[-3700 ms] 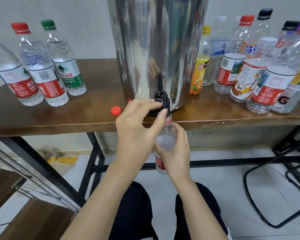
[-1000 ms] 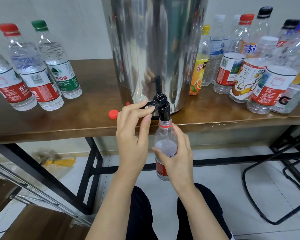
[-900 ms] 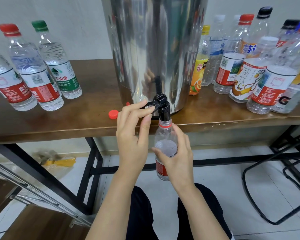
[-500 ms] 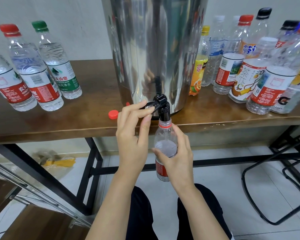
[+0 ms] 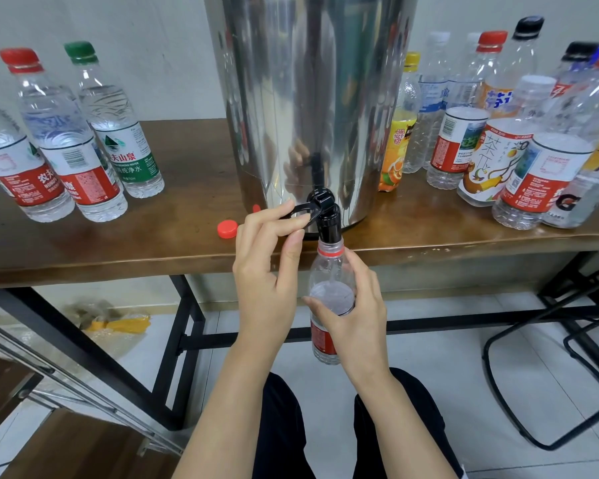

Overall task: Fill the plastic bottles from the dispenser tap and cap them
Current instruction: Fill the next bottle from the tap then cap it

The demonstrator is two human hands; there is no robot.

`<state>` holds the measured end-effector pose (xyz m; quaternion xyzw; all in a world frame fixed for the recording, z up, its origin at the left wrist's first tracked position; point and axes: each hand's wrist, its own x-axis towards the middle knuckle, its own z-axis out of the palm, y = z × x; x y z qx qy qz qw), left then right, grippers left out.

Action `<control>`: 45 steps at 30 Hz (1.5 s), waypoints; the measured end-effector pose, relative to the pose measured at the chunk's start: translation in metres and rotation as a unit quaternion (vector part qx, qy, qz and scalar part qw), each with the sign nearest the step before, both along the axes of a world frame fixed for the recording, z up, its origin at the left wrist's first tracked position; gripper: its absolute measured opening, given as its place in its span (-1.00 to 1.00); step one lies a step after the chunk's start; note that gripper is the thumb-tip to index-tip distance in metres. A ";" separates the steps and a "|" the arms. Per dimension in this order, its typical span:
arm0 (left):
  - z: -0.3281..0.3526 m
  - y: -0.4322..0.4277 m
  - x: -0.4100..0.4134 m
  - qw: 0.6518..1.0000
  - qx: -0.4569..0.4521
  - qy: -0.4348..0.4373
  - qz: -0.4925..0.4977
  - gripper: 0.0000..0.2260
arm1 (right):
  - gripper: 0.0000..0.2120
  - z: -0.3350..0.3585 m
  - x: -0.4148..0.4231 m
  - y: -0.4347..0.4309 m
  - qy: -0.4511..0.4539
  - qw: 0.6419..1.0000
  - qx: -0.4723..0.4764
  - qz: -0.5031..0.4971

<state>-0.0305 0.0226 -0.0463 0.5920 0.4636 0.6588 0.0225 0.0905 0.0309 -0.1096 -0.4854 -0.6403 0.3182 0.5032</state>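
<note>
A tall steel dispenser [image 5: 308,98] stands mid-table, its black tap [image 5: 325,216] hanging over the front edge. My right hand [image 5: 357,312] grips a clear bottle with a red label [image 5: 329,292] upright below the table edge, its open neck right under the spout. The water surface inside shows near the bottle's shoulder. My left hand [image 5: 267,267] pinches the tap's black lever between fingers and thumb. A loose red cap [image 5: 227,228] lies on the table left of the tap.
Three capped, filled bottles [image 5: 83,133] stand at the table's left. Several capped bottles with mixed labels [image 5: 519,140] crowd the right side. The brown table [image 5: 118,236] has black metal legs. A black chair frame [image 5: 550,375] stands on the tiled floor at right.
Since 3.7 s ago my left hand shifted from covering the tap top to pinching its lever out to the left, and the bottle sits slightly lower. Nothing visibly changed in the last second.
</note>
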 end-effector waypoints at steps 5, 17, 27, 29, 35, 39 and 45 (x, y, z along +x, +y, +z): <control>0.000 0.000 0.000 1.000 0.001 0.000 0.000 -0.82 | -0.20 0.000 0.000 0.000 0.000 1.000 0.000 0.000; 0.000 0.000 0.001 1.000 0.001 -0.003 -0.002 -0.83 | -0.20 0.000 0.000 -0.001 -0.007 1.000 0.002 0.004; 0.000 -0.002 0.001 1.000 -0.002 -0.006 -0.004 -0.83 | -0.20 -0.002 0.001 0.000 -0.004 1.000 0.003 0.003; 0.000 -0.002 0.001 1.000 -0.004 -0.008 -0.004 -0.82 | -0.19 -0.002 0.001 -0.001 -0.003 1.000 0.004 0.002; 0.001 -0.002 0.002 1.000 -0.005 -0.008 -0.007 -0.82 | -0.20 -0.001 0.002 -0.001 0.000 1.000 0.006 0.004; 0.000 -0.002 0.001 1.000 -0.003 -0.009 -0.007 -0.82 | -0.21 -0.002 0.002 -0.001 -0.004 1.000 0.004 0.004; 0.000 -0.001 0.002 1.000 -0.002 -0.010 -0.006 -0.81 | -0.20 -0.004 0.003 -0.002 0.000 1.000 0.003 0.005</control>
